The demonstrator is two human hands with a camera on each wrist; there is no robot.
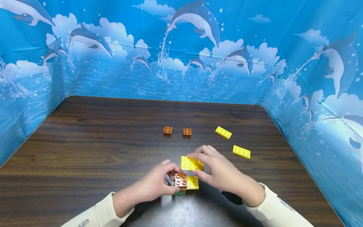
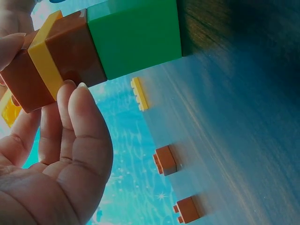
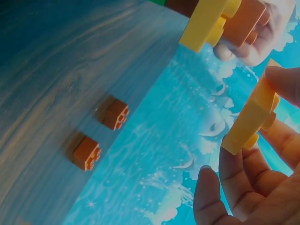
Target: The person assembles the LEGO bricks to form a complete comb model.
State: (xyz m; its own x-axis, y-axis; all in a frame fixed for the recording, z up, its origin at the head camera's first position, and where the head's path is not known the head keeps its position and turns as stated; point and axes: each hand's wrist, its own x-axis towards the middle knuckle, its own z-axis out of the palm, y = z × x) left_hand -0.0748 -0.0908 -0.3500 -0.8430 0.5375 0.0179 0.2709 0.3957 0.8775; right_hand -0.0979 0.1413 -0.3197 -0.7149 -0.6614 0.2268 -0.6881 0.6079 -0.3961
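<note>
A small stack of toy building bricks stands upright on the table in front of me. In the left wrist view it runs from a green block (image 2: 136, 40) through a brown brick (image 2: 77, 47) and a flat yellow brick (image 2: 46, 54) to a top brown brick (image 1: 181, 180). The yellow layer juts out to the right. My left hand (image 1: 154, 183) grips the stack around its top brown brick. Just above and behind, my right hand (image 1: 219, 165) pinches another flat yellow brick (image 1: 188, 164) between thumb and fingers. That brick is apart from the stack, studs up.
Two loose brown bricks (image 1: 167, 131) (image 1: 187, 132) sit farther back on the dark wooden table (image 1: 113, 135). Two flat yellow bricks (image 1: 223, 132) (image 1: 241, 152) lie to the right. A blue dolphin-print curtain (image 1: 127, 78) borders the table's back and sides.
</note>
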